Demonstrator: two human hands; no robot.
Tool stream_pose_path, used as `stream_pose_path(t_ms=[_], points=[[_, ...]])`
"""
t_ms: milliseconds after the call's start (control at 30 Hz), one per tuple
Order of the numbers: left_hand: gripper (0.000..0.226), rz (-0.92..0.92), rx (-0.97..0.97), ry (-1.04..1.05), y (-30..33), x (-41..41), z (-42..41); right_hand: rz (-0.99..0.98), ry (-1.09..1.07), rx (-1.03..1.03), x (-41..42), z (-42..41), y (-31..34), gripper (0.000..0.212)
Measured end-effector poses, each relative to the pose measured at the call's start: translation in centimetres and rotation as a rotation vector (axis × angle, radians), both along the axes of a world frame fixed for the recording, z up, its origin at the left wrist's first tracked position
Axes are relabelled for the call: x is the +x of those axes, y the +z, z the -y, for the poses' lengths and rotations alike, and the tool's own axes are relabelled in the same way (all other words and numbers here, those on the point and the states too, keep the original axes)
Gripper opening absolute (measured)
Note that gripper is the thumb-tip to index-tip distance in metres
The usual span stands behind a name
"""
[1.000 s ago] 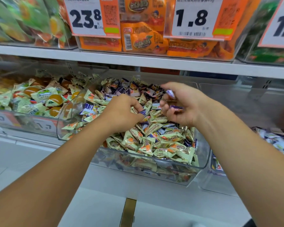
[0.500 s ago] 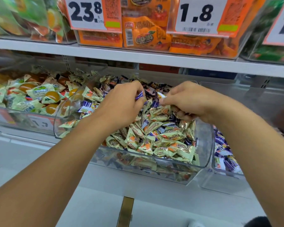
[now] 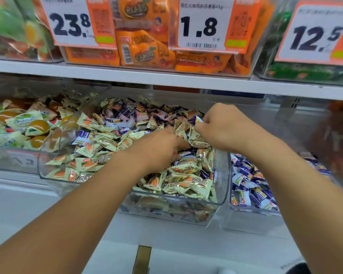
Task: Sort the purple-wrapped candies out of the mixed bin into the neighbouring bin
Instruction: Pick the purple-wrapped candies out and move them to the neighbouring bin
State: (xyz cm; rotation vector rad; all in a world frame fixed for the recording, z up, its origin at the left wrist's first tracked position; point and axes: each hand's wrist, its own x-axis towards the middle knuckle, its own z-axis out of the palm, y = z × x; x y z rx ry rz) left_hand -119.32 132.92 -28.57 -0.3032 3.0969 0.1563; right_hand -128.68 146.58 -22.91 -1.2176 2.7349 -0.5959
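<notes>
Both hands work inside the mixed bin [image 3: 224, 175], a clear plastic tub on the lower shelf [image 3: 48, 204], heaped with pale green-and-orange wrapped candies [image 3: 99, 143] and purple-wrapped candies [image 3: 127, 113] scattered among them, thickest toward the back.

The right hand [image 3: 224, 127] is curled at the bin's right rear, its fingers closed on wrappers: a purple-and-white one [image 3: 196, 120] shows at the fingertips, with pale green packets bunched just below. It probably gathers several pieces before carrying them across, which would save trips.

The left hand [image 3: 156, 149] lies knuckles-up on the middle of the heap, fingers bent down into the candies. A purple wrapper [image 3: 183, 154] lies just under its fingertips, but whether it is pinched or only touched cannot be told.

The neighbouring bin [image 3: 251, 220] stands just to the right, touching the mixed bin's wall, and already holds a layer of purple candy [image 3: 251, 186], so each load has only a short way to go. Many purple pieces remain in the mix; by the look of it, the sorting is far from finished.

Another tub of jelly cups [image 3: 26, 123] sits at the left.
</notes>
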Motion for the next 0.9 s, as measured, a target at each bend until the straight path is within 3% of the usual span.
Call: stream_pose_path(t_ms=[100, 200, 267, 367, 467, 567, 733, 900], points=[[0.041, 0.017, -0.100, 0.009, 0.4, -0.6, -0.4, -0.012, 0.059, 0.002, -0.4, -0.1, -0.3, 0.048], [0.031, -0.092, -0.206, 0.003, 0.1, -0.7, -0.4, -0.008, 0.066, -0.028, -0.6, 0.1, -0.3, 0.047], [0.026, -0.174, -0.170, 0.030, -0.2, -0.6, 0.2, 0.005, 0.064, -0.042, -0.7, 0.0, -0.3, 0.048], [0.019, -0.277, 0.031, 0.063, -0.4, 0.2, 1.5, 0.045, 0.063, -0.069, -1.0, -0.3, -0.4, 0.048], [0.015, -0.435, 0.418, 0.151, 0.3, 1.1, 1.9, 0.062, 0.077, -0.076, -1.1, -0.6, -0.4, 0.045], [0.018, -0.458, 0.758, 0.265, 1.3, 1.5, 1.7, 0.037, 0.092, -0.061, -0.9, -0.5, -0.7, 0.048], [0.016, -0.403, 0.819, 0.309, 1.1, 1.6, 1.6, 0.010, 0.100, -0.052, -0.3, -0.3, -0.9, 0.048], [0.014, -0.546, 0.871, 0.348, 1.0, 1.4, 1.5, -0.041, 0.110, -0.042, 0.0, -0.3, -1.3, 0.047]])
